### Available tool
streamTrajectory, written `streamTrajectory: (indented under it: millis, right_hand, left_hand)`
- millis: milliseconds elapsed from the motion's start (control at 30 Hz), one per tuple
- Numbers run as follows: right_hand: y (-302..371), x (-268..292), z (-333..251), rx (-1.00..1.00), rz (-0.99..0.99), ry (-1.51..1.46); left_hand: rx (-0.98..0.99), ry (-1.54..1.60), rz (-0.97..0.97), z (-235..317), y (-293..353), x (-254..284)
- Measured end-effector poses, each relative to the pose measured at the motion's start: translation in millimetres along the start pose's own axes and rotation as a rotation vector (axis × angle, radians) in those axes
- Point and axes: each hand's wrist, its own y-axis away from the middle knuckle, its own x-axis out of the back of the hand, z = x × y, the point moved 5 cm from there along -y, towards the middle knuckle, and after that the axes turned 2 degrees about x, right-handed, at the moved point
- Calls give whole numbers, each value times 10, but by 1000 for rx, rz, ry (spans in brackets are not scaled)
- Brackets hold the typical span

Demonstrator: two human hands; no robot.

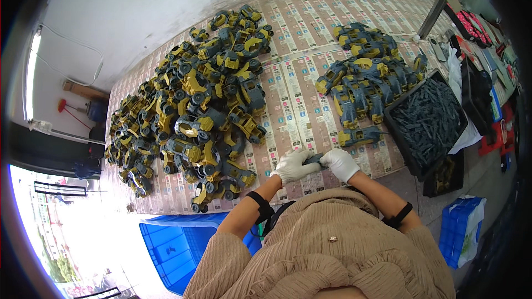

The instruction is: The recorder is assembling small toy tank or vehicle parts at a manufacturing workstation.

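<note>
Both of my hands wear white gloves and meet over the table's near edge. My left hand and my right hand together grip one small dark grey toy part between them. A single yellow and grey toy vehicle lies just beyond my right hand. To the left spreads a big heap of assembled yellow and grey toy vehicles. A smaller pile of bluish-grey and yellow vehicle bodies sits further back on the right.
A black tray full of dark grey parts stands at my right. The table is covered with printed patterned sheets. Blue plastic crates are on the floor at the lower left and lower right. Assorted items crowd the far right.
</note>
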Motion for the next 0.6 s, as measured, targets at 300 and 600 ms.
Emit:
streamTrajectory:
  millis: [300, 600]
  right_hand:
    - [-72, 34, 10, 172, -115, 186]
    - [-240, 23, -12, -381, -444, 54]
  left_hand:
    - [224, 366, -344, 76, -170, 27]
    - [219, 477, -444, -119, -264, -172]
